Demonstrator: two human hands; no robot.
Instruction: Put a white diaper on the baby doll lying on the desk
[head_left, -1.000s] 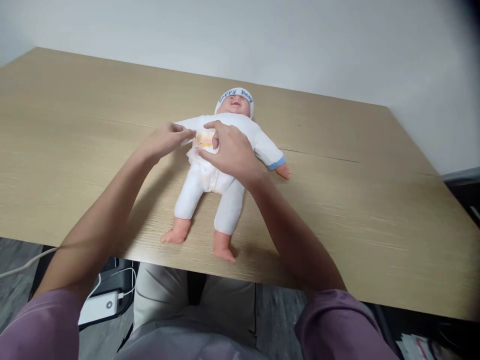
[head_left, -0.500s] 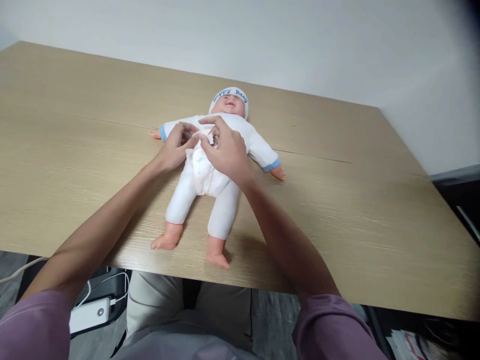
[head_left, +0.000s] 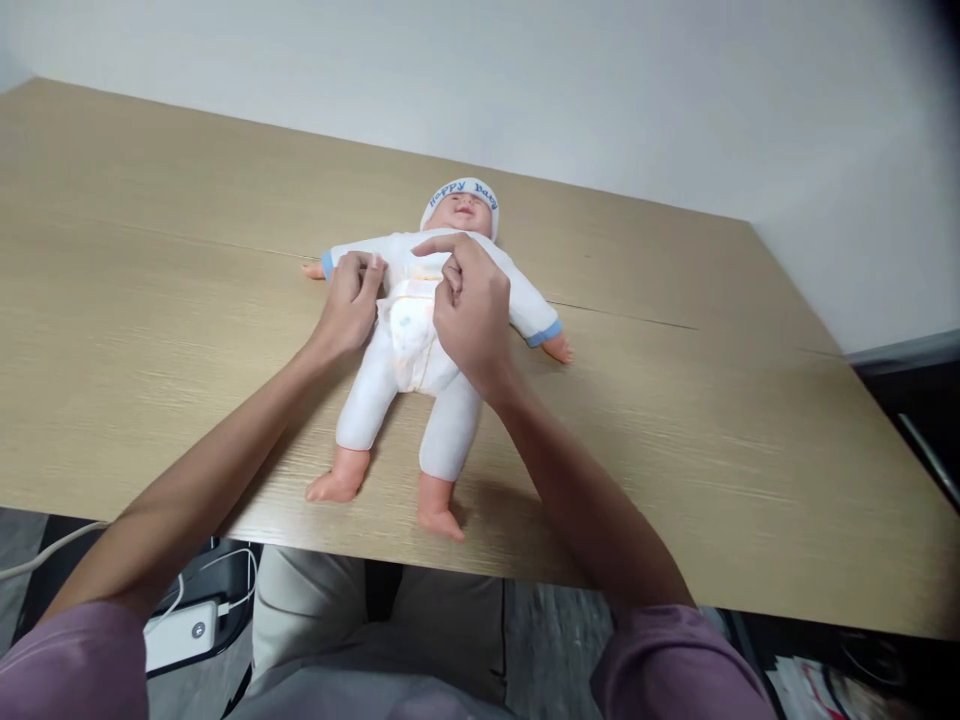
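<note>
Doll [head_left: 460, 211] feet near table [head_left: 675, 400] front edge; tabletop wide either side; left hand [head_left: 349, 305], right hand [head_left: 471, 315] pinch suit [head_left: 401, 348].

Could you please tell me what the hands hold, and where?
Left hand and right hand pinch the white cloth suit of the plastic baby doll at its waist.

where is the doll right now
In the head view the doll lies face up at the centre of the wooden table, feet toward the near edge, with the left hand and right hand on its belly.
</note>
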